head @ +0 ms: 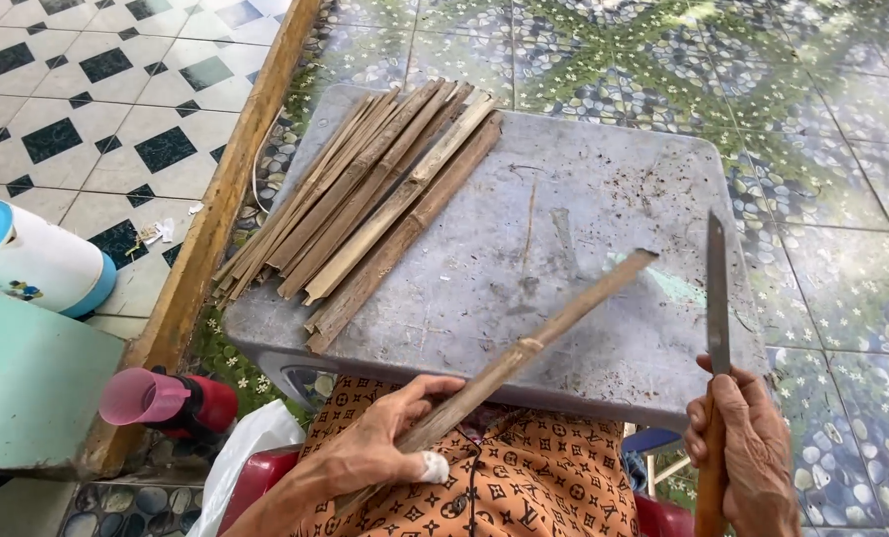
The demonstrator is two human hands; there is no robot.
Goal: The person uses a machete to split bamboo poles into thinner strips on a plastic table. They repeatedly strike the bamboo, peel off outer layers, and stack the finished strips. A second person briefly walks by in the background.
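Your left hand (380,447) has its fingers curled tight around the near end of a single bamboo strip (534,343), the thumb lying along its top and one fingertip wrapped in a white bandage; that grip lets the strip slant up and away so its far end hangs just over the grey plastic table (604,199), free of the surface. Your right hand (748,457) is closed around the wooden handle of a long knife (716,293), blade pointing upward and away from you, held apart from the strip and off to its right, so the edge is clear of both the wood and your other hand. Beyond your hands, a bundle of split bamboo strips (365,204) lies diagonally across the far left of the table, within reach of the left hand. A patterned orange cloth (524,477) covers your lap below the table edge. Farther left, past a wooden beam (216,219), stand a pink cup (141,396) and a white and blue container (32,259) on the tiled floor.
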